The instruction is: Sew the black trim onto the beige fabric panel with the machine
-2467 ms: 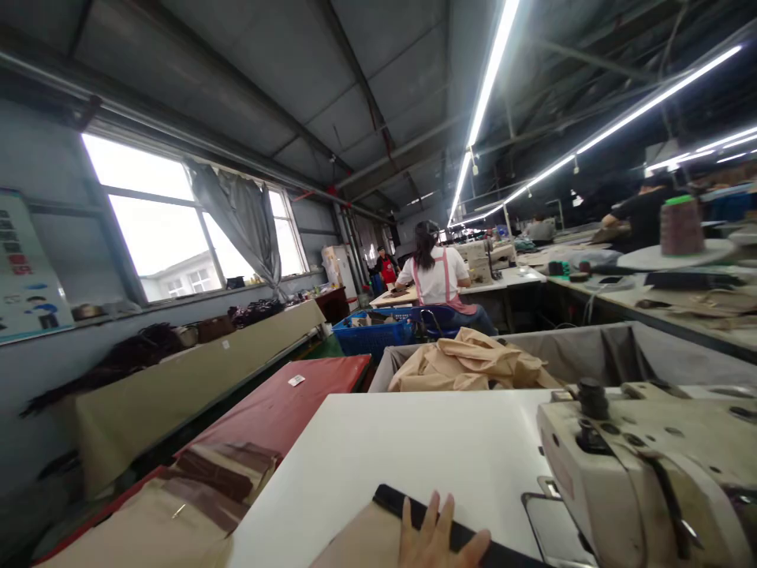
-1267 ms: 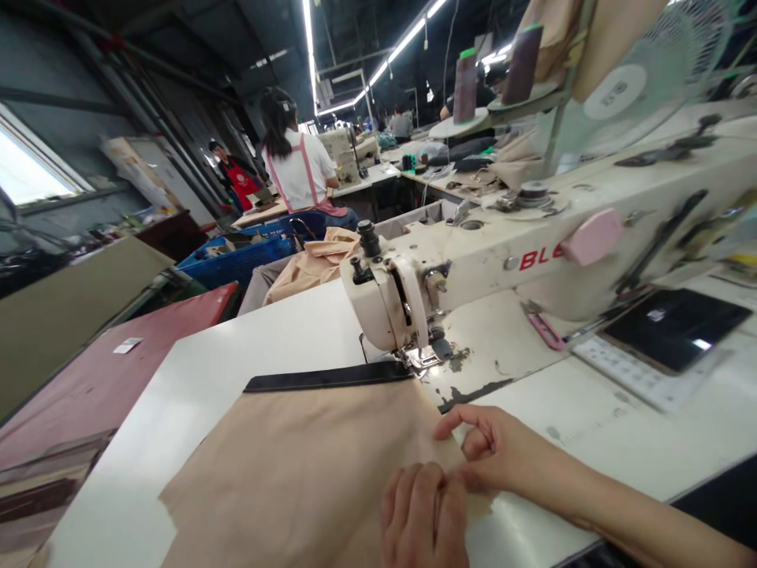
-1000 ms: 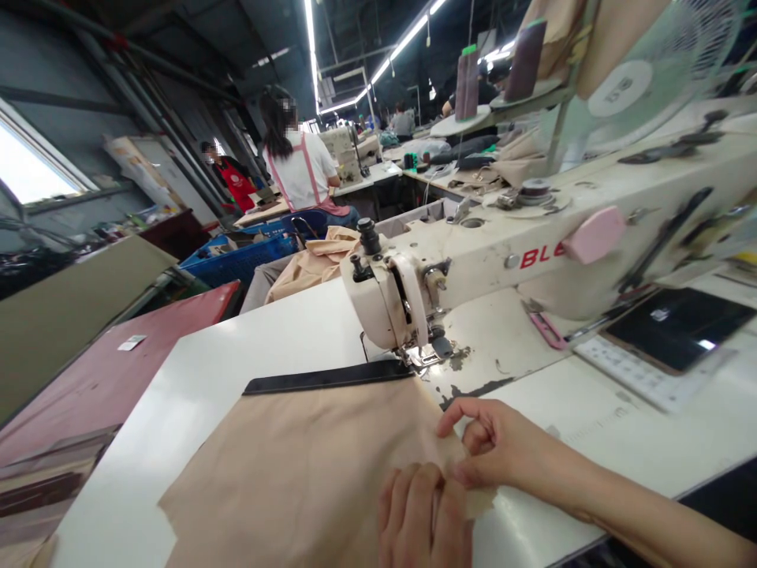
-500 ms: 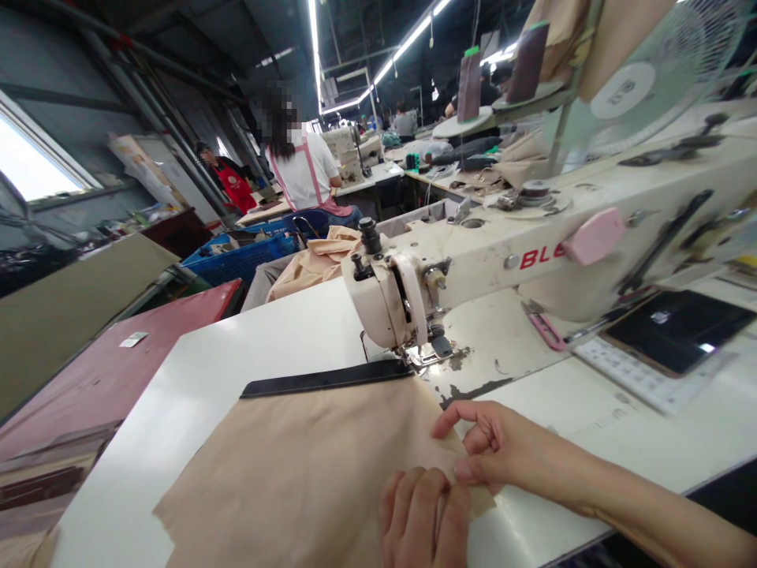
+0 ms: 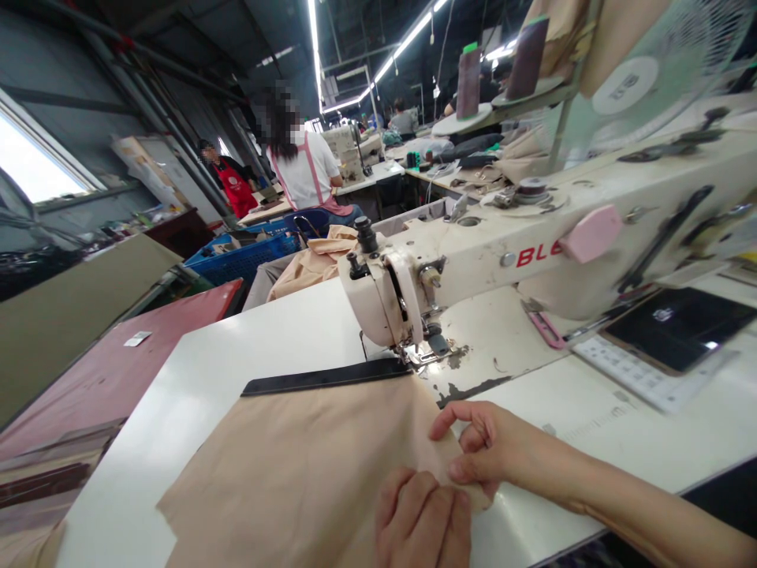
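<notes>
A piece of beige fabric [image 5: 284,465] lies across the white table, its far edge bordered by a black strip [image 5: 325,379]. The strip's right end sits at the presser foot [image 5: 417,355] of a sewing machine [image 5: 384,300]. My left hand [image 5: 423,517] has its fingers curled over the fabric near the bottom of the view, its thumb hidden. Just right of it, my right hand [image 5: 488,446] holds the fabric's right edge between thumb and bent fingers. The fabric corner shows beneath the two hands, which are close together.
A phone [image 5: 680,327] and pink-handled thread snips [image 5: 544,323] lie right of the needle. Beige cloth [image 5: 313,264] fills a bin behind the table. A red-topped table [image 5: 159,331] stands left. A person in pink straps [image 5: 307,170] sits ahead; another wears a red apron [image 5: 236,189].
My left hand has shifted slightly down on the fabric. My right hand keeps nearly the same place and grip. The fabric and strip look almost unmoved.
</notes>
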Available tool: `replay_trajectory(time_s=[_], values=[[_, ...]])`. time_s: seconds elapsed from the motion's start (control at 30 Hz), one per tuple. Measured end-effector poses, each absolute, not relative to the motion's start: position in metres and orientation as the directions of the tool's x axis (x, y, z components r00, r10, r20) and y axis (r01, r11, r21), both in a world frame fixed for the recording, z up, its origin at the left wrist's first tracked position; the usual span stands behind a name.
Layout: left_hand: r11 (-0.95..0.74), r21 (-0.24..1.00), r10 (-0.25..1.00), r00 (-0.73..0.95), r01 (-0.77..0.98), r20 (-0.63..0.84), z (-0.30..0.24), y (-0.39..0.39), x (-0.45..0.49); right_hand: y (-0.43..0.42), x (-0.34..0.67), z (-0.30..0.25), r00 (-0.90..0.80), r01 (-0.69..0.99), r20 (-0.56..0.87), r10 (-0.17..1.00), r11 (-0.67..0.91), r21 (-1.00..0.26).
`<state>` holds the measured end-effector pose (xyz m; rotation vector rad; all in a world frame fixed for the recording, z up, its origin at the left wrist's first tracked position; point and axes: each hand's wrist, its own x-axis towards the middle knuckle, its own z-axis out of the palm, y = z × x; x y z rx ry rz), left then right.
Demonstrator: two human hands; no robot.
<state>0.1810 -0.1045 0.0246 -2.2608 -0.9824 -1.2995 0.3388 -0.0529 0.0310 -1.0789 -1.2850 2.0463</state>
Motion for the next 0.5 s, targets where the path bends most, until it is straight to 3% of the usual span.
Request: replay_trajectory(time_s=[0.2,0.33,0.43,0.5], values=[[-0.732,0.068,0.411,0.360,0.678,0.837,0.027,-0.103,0.179,-0.054,0.339,0.030,-0.562,0.055,-0.319,0.763,-0.350,-0.935],[-0.721,0.071,0.436,0.371,0.689,0.820,0.023,-0.105,0.176,-0.067,0.345,0.031,-0.446,0.135,-0.258,0.857,-0.221,-0.966],[-0.711,0.082,0.454,0.366,0.698,0.813,0.024,-0.106,0.174,-0.082,0.355,0.033,-0.354,0.307,-0.071,0.932,0.045,-0.951],[-0.711,0.088,0.463,0.370,0.698,0.806,0.025,-0.106,0.175,-0.092,0.360,0.033,-0.378,0.414,0.117,0.918,0.281,-0.866]])
